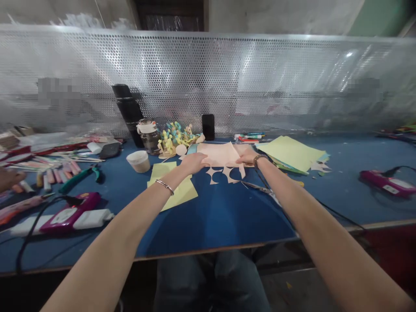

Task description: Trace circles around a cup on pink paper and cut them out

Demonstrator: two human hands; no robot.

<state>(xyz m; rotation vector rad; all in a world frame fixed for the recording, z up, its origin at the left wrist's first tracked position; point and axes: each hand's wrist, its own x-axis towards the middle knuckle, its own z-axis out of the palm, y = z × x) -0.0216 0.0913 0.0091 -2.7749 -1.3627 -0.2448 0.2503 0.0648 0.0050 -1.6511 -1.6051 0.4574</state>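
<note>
Paper (217,154) under left hand (194,163), right hand (247,157) (peach).

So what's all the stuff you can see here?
table: 1, blue, under everything
mesh screen: 1, silver, behind the table
flask: 1, black, at the back
jar: 1, glass with white lid, beside the flask
phone: 1, black, upright at the back
paper figures: several, yellow and blue, beside the jar
tub: 1, cream, in front of the jar
pink paper: 1, pale pink, middle
paper scraps: a few, pale pink, just below the pink paper
yellow paper: 1 pile, under the left arm
green paper: 1 pile, pale green, right
scissors: 1, silver, under the right arm
crayons: many, pastel, far left
pliers: 1, green, left
power strips: 2, magenta, one each side
left grip: 1, bare, on the pink paper
right grip: 1, bare, on the pink paper
</note>
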